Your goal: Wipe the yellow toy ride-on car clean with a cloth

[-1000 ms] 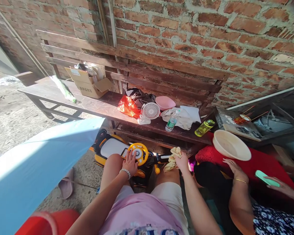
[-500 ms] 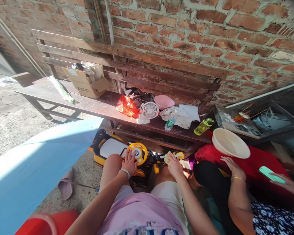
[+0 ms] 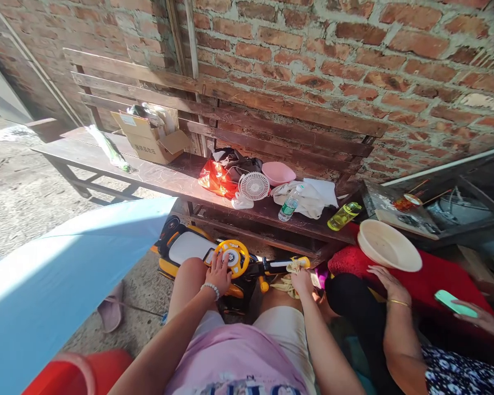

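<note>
A yellow and black ride-on toy car point(image 3: 189, 247) with a pale seat stands in front of my knees. On the left part of its yellow steering wheel point(image 3: 243, 258), my left hand point(image 3: 219, 273) lies with its fingers stretched out. My right hand point(image 3: 302, 281) is closed on a pale yellow cloth point(image 3: 287, 284) beside the toy's white and yellow bar point(image 3: 282, 264). Part of the cloth touches the bar's end; the rest hangs loosely over my right knee.
Behind the toy, a wooden bench point(image 3: 168, 184) carries a cardboard box point(image 3: 148, 144), a small fan point(image 3: 254, 186), a water bottle point(image 3: 288, 207) and a green bottle point(image 3: 344, 215). To the right, another person's hand point(image 3: 389, 281) is near a cream basin point(image 3: 389, 247). A blue umbrella point(image 3: 78, 258) fills the left.
My right hand has moved slightly right and lower. The cloth, bunched in my fingers before, now spreads and hangs down. My left hand stays on the wheel.
</note>
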Available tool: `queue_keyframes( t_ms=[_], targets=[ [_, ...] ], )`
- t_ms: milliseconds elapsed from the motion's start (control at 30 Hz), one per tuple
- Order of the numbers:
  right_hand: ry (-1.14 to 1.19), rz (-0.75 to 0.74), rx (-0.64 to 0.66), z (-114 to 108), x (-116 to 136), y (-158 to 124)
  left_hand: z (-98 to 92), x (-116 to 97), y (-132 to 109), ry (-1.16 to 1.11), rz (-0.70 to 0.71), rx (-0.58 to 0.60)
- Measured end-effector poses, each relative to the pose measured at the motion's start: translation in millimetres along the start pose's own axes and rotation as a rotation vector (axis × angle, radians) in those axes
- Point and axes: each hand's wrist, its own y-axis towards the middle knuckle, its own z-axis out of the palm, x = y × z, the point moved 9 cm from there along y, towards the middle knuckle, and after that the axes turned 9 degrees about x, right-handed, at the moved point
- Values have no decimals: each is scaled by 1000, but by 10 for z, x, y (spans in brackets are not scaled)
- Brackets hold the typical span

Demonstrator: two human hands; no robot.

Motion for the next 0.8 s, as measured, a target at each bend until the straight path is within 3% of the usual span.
queue_keyframes(
  t_ms=[133, 300, 400, 467, 533, 667, 800],
  targets=[
    [-161, -63, 97, 99, 245, -31, -5, -22, -2, -6, 14, 3],
    [-285, -357, 172, 342, 641, -319, -40, -31, -35, -16, 7, 5],
    [-237, -439, 212, 370, 725, -402, -27, -23, -35, -8, 3, 25],
    [-114, -491, 242, 247, 743, -356, -16, -21, -25, -10, 11, 28],
    [0, -524, 210, -18, 739, -227, -13, -19, -12, -12, 19, 19],
    [26, -416, 59, -576, 645, 143, -11, -14, 2, -5, 14, 17],
    [-118, -284, 127, -551, 654, 341, -7, -13, 6, 5, -5, 44]
  ],
)
